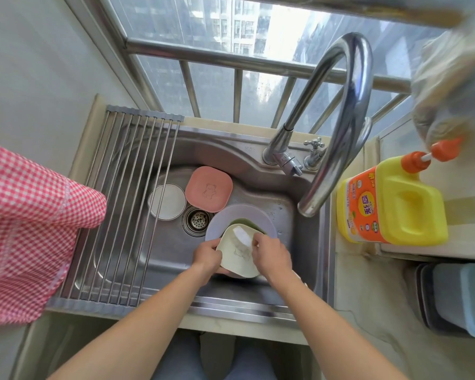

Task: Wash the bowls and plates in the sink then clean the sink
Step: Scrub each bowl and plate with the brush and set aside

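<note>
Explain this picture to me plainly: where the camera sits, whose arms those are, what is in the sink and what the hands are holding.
There is no machine here. A person wears the camera on their head, so it looks down at their own bare arms over a steel sink. The left hand grips a cream dish by its edge, and the right hand rubs a white sponge inside it. Below lie a lilac plate and a green dish. A pink dish and a white plate wait near the drain. The yellow detergent bottle stands on the right.

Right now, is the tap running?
Off, as far as shows: no stream falls from the tap, and the sink holds no pooled water.
</note>
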Available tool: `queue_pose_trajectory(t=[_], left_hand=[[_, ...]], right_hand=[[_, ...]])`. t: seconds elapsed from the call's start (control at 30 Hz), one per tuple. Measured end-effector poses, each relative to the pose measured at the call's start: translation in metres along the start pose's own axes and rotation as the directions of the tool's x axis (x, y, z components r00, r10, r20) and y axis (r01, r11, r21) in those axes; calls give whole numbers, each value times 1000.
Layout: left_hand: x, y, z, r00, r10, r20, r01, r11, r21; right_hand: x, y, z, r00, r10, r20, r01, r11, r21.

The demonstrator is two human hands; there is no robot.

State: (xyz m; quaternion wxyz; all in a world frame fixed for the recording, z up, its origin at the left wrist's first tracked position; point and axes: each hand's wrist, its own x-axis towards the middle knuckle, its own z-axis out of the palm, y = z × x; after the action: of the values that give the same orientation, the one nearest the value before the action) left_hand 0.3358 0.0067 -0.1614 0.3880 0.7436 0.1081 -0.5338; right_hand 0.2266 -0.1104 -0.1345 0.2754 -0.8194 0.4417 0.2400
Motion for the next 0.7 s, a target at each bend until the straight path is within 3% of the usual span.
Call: queue_pose_trajectory(t=[0.07, 0.13, 0.23, 0.33, 0.53, 0.7], left_hand=[[3, 0, -2, 1000, 0, -2, 0, 1000, 3], [3, 2, -5, 1000, -3, -10, 3, 1000, 31], [5, 3, -7, 1000, 3, -11, -2, 997, 82], [10, 1, -8, 999, 11, -31, -8, 996, 84], [13, 0, -7, 1000, 14, -19, -12, 997, 81], [15, -3, -8, 999, 31, -34, -26, 992, 127]], right_hand=[[4, -2, 3, 999, 8, 49, -16, 984, 177], [3, 1, 6, 992, -19, 122, -10, 973, 233], [-1, 9, -1, 962, -93, 257, 40, 979, 202], [-3, 18, -14, 951, -82, 299, 57, 994, 90], [7, 22, -21, 995, 80, 62, -75, 994, -79], [-3, -8, 3, 997, 37, 65, -47, 987, 154]])
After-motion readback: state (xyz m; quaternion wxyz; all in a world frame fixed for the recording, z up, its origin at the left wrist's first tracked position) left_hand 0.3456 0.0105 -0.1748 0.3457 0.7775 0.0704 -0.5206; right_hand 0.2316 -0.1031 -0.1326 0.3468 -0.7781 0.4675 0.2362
